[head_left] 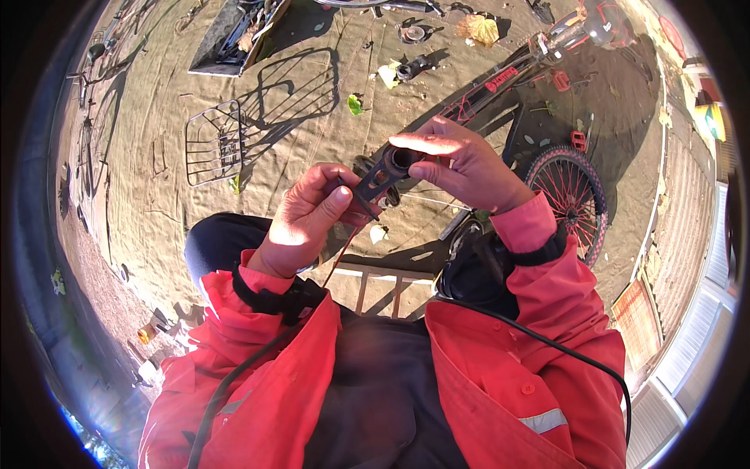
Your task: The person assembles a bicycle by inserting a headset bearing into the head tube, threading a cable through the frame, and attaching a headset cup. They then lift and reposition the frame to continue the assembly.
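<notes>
Open box: dark-sided tray (215, 73) on the tan ground sheet (285, 160), upper left; holds a heap of metal pieces, with a dry brown leaf among them; single items too jumbled to tell.
Wire basket: black open-grid basket (240, 125) on the sheet, below the box; a cluster of metal fittings shows at its middle; its barred shadow falls to the right.
Round piece: dark, dish-like part (414, 33) near the top edge, a paler disc within it; kind not clear.
Piece in hand: dark metal part (381, 178), raised above the sheet between both hands; slotted body, ring-shaped far end, the hole turned up to view.
Left hand: near end of the part and a thin dark rod (358, 197) pinched between thumb and curled fingers; left hand (301, 219) low, wrist bent inward.
Right hand: thumb and forefinger pinching about the ring end, the forefinger stretched across; right hand (473, 168) higher than its fellow.
Arms: red sleeves (551, 293), elbows bent and out to the sides, forearms converging before the chest; dark bands at both wrists.
Bicycle: red-spoked wheel (574, 207) at right, near the right sleeve.
</notes>
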`<state>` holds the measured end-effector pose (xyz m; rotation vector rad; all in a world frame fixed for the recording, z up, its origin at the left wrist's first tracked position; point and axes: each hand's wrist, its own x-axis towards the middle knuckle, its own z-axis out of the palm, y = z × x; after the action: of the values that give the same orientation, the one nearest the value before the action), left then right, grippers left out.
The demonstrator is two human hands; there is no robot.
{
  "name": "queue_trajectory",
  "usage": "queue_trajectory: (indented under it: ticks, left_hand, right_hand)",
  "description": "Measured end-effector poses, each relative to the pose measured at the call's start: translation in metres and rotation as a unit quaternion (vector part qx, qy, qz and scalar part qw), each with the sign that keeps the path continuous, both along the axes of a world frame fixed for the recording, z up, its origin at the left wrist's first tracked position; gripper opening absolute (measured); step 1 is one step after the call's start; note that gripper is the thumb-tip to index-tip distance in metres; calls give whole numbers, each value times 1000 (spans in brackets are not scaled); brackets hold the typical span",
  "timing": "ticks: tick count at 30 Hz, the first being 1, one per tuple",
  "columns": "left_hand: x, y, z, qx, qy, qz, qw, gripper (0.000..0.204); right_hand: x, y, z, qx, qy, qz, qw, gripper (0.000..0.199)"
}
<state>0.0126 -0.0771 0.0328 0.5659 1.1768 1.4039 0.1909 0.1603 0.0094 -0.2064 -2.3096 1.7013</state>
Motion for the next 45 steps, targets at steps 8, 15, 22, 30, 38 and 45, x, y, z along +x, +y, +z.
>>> queue_trajectory:
  ticks: [8, 15, 22, 30, 38, 45]
  left_hand:
    - [-5, 3, 3, -27, 8, -21, 999, 22]
    - [-4, 3, 6, -35, 51, -23, 998, 23]
    - [-32, 5, -49, -82, 63, 47, 994, 48]
    - [-4, 29, -134, -330, 80, 84, 937, 68]
    - [5, 28, -167, -51, -9, -39, 998, 42]
    - [10, 46, -144, -163, -266, 76, 947, 38]
  right_hand:
    - [-3, 6, 9, 93, -5, 33, 995, 44]
    - [-2, 2, 8, 83, -4, 23, 996, 45]
    - [-2, 4, 12, 98, -18, 30, 995, 42]
    - [-3, 6, 8, 112, -24, 33, 993, 44]
    - [-2, 7, 12, 107, -37, 38, 993, 42]
    - [-2, 7, 16, 88, -22, 3, 996, 42]
